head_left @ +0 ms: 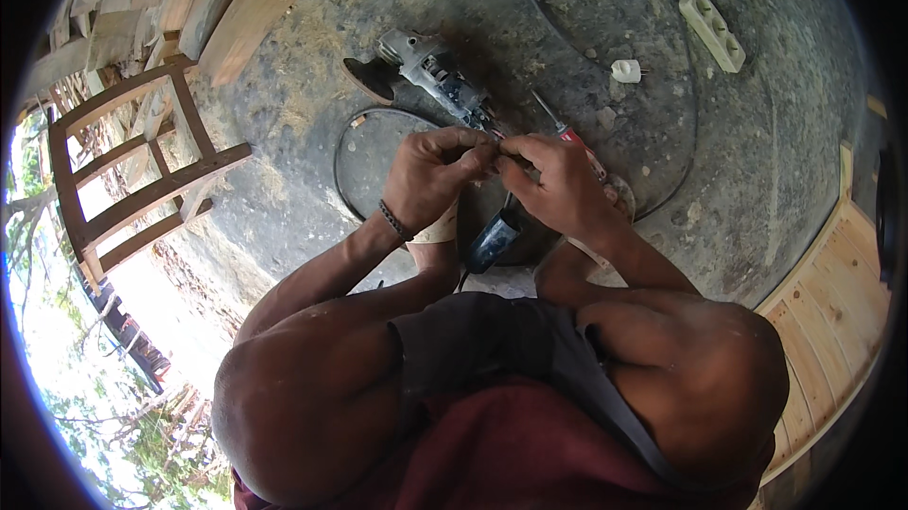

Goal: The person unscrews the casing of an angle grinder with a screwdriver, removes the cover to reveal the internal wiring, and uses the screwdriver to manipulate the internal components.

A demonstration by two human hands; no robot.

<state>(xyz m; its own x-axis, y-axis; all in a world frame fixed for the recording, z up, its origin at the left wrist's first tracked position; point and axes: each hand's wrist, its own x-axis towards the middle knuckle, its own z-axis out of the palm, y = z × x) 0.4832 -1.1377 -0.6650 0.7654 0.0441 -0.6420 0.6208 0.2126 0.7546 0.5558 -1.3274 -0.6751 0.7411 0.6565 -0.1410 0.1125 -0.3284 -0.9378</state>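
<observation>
My left hand (433,172) and my right hand (560,184) meet fingertip to fingertip in front of me, both closed in a pinch. Whatever they hold is too small and too covered by the fingers to make out. Just beyond them an angle grinder (437,77) lies on the floor, its rear end open beneath my fingertips, with a dark disc (369,81) at its far end. Below my hands, between my feet, is a loose dark blue rear housing (493,242). A screwdriver (565,130) with a red handle lies beyond my right hand, partly hidden by it.
A black cable (338,162) loops over the concrete floor. To the right lie a white plug (625,71) and a cream power strip (711,30). Wooden planks (260,14) and a wooden frame (142,165) stand at left. A slatted wooden piece (832,311) is at far right.
</observation>
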